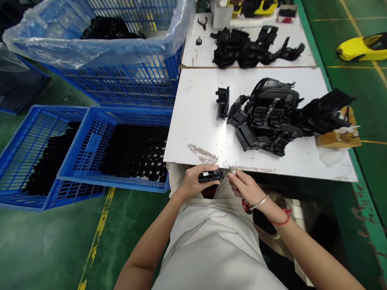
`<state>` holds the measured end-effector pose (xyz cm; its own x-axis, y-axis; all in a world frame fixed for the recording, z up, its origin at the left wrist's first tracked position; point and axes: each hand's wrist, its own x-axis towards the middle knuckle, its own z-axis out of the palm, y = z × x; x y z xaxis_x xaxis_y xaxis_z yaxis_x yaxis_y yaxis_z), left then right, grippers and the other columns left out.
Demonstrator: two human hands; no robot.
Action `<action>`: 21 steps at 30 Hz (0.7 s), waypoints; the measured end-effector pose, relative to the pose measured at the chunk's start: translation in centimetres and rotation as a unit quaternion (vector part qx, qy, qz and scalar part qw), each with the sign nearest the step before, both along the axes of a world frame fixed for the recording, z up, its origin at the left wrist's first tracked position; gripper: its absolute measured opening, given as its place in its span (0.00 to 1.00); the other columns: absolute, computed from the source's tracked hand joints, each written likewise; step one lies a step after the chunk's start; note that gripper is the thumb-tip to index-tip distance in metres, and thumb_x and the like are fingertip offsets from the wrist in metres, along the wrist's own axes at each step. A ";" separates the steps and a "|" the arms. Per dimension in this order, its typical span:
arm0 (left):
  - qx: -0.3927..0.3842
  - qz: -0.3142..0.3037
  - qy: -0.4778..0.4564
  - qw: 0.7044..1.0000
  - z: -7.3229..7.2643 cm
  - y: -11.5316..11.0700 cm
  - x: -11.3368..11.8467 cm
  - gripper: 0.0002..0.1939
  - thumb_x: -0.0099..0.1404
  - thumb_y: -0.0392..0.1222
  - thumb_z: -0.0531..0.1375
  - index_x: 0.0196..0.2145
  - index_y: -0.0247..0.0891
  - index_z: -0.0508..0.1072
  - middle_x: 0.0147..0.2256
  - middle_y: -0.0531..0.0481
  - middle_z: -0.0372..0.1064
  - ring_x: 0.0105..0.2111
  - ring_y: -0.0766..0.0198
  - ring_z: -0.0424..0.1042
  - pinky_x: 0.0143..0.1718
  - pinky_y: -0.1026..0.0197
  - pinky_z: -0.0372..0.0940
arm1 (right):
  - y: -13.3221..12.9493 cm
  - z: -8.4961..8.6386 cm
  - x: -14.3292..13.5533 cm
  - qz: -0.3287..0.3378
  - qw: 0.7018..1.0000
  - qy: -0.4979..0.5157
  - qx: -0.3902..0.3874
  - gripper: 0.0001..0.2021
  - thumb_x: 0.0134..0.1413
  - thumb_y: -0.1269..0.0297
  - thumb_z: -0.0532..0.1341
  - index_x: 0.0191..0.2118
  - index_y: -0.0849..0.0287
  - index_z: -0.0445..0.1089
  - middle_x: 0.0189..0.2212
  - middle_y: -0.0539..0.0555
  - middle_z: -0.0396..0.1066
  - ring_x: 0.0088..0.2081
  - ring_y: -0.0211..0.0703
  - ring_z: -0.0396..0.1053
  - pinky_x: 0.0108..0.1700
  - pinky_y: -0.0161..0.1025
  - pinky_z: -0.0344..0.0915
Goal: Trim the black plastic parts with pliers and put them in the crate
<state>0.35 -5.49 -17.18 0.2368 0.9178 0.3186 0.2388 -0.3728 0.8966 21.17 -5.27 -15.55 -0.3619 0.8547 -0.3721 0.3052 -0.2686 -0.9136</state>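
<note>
My left hand (193,180) is closed round a small black plastic part (211,175) at the table's front edge, just above my lap. A pale patch shows on the part's upper side. Beside it, my right hand (244,186) grips red-handled pliers (246,206). Their metal tip (231,170) points toward the part and appears a little apart from it. My palm hides most of the tool. On the white table (196,108), a pile of black plastic parts (269,117) lies beyond my right hand, with a single black part (223,101) to its left.
Blue crates (90,177) holding black parts stand on the floor at left, below a larger plastic-lined blue crate (172,76). More black parts (242,46) lie on the far table. A cardboard box (341,139) touches the table's right side. A yellow toy car (359,48) stands farther right.
</note>
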 end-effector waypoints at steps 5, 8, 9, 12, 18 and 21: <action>-0.003 0.043 0.021 0.999 0.2 -1.7 0.1 0.21 0.54 0.42 0.68 0.45 0.33 0.73 0.41 0.42 0.76 0.41 0.60 0.76 0.46 0.58 0.72 | -1.0 -0.7 -2.0 -0.119 0.963 0.191 -0.146 0.20 0.51 0.45 0.59 0.35 0.58 0.60 0.19 0.40 0.53 0.15 0.28 0.49 0.15 0.29 0.48; -0.021 0.070 0.033 0.997 0.2 -2.4 0.3 0.21 0.54 0.43 0.68 0.46 0.35 0.73 0.42 0.43 0.76 0.42 0.59 0.76 0.46 0.58 0.72 | -1.5 -1.3 -2.4 -0.162 0.943 0.222 -0.186 0.22 0.47 0.44 0.63 0.34 0.59 0.62 0.18 0.40 0.54 0.15 0.27 0.49 0.15 0.28 0.47; -0.028 0.082 0.037 0.996 0.2 -2.5 0.4 0.21 0.55 0.43 0.68 0.46 0.36 0.73 0.42 0.44 0.76 0.42 0.59 0.76 0.46 0.58 0.72 | -1.7 -1.6 -2.3 -0.169 0.939 0.227 -0.197 0.22 0.45 0.44 0.64 0.33 0.59 0.63 0.18 0.40 0.54 0.15 0.26 0.49 0.15 0.28 0.47; -0.037 0.109 0.046 0.992 0.2 -2.9 0.7 0.20 0.56 0.43 0.67 0.46 0.37 0.72 0.43 0.45 0.76 0.43 0.59 0.76 0.47 0.58 0.72 | -2.5 -2.1 -2.0 -0.174 0.938 0.219 -0.203 0.23 0.44 0.43 0.65 0.32 0.59 0.63 0.18 0.40 0.54 0.15 0.26 0.49 0.15 0.27 0.47; 0.019 0.146 0.083 0.986 0.0 -3.5 1.1 0.19 0.60 0.42 0.64 0.49 0.37 0.69 0.45 0.44 0.74 0.45 0.59 0.74 0.48 0.56 0.71 | -3.9 -1.7 -1.5 -0.126 0.976 0.122 -0.130 0.23 0.48 0.40 0.60 0.36 0.58 0.64 0.21 0.43 0.60 0.14 0.26 0.47 0.14 0.29 0.44; 0.057 0.158 0.103 0.980 -0.3 -3.7 1.6 0.19 0.62 0.39 0.62 0.51 0.38 0.66 0.46 0.42 0.72 0.47 0.58 0.73 0.50 0.55 0.70 | -4.1 -1.1 -2.3 -0.114 0.987 0.097 -0.059 0.22 0.52 0.45 0.59 0.44 0.58 0.64 0.27 0.48 0.66 0.17 0.28 0.52 0.16 0.30 0.47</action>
<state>1.99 -9.20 -17.44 0.0172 0.9167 0.3991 0.5301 -0.3468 0.7737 18.89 -9.39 -16.64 -0.2400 0.8769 -0.4164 0.0467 -0.4180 -0.9073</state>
